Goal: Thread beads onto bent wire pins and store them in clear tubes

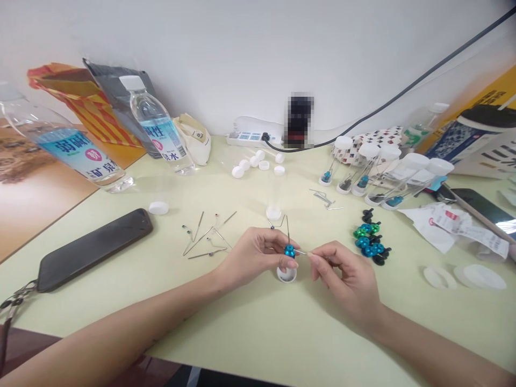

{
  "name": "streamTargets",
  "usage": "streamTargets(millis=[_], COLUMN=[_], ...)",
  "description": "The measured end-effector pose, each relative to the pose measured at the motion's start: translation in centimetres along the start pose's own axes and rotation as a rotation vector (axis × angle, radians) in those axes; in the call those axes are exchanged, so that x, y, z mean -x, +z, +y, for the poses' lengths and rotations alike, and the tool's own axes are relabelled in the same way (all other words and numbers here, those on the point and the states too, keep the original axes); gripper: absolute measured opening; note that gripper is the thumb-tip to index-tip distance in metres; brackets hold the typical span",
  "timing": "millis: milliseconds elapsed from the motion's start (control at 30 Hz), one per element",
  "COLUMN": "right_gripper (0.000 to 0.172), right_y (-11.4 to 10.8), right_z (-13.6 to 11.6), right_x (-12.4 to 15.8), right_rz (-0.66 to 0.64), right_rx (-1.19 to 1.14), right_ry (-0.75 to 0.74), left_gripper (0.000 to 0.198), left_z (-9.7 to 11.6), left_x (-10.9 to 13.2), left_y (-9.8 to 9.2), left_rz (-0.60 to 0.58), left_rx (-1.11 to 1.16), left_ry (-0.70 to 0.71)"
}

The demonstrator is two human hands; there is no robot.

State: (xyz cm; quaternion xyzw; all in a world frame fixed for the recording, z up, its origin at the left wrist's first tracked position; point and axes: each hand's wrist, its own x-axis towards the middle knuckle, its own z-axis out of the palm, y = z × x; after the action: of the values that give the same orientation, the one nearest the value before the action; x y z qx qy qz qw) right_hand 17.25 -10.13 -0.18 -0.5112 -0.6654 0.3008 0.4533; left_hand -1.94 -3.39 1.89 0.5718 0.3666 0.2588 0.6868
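Blue metal nut (pixel 289 250) sits clamped in the left hand (pixel 256 257), its thumb (pixel 292 263) and forefinger closed on it from the side, just above a small white cap (pixel 286 274) (the cap stands on the desk (pixel 258 336), right under the work). A thin wire (pixel 287 228) rises from the nut, though the fingers crowd the view, so I can't be sure that it passes right through. The right hand (pixel 342 277) has its fingers (pixel 316 259) pressed together on a fine pin (pixel 300 252), whose tip points at the side of the nut, either touching it or just short.

Work this small seems to go best with the pinch kept close to the pin's tip and the hands steadied against each other, so that neither part wobbles. The left forearm (pixel 121 317) and right forearm (pixel 435 344) lie low across the desk, angling inward until the hands nearly meet.

Bent wires (pixel 205 242) lie to the left, with a heap of blue, green and black nuts (pixel 368 239) to the right and capped clear tubes (pixel 387 177) beyond it. Farther out are a phone (pixel 94 250), a water bottle (pixel 157 123) and a power strip (pixel 252 140).
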Motion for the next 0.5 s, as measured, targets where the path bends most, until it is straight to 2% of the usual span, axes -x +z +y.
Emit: streamTargets(millis=[500], right_gripper=[0.016], right_y=[-0.01], right_z=[0.04], right_x=[0.01], right_rz=[-0.011], right_rx=[0.001], right_ry=[0.041], left_gripper=[0.025], left_z=[-0.38], left_x=[0.01], left_y=[0.09], left_rz=[0.019], left_rx=[-0.004], left_ry=[0.014])
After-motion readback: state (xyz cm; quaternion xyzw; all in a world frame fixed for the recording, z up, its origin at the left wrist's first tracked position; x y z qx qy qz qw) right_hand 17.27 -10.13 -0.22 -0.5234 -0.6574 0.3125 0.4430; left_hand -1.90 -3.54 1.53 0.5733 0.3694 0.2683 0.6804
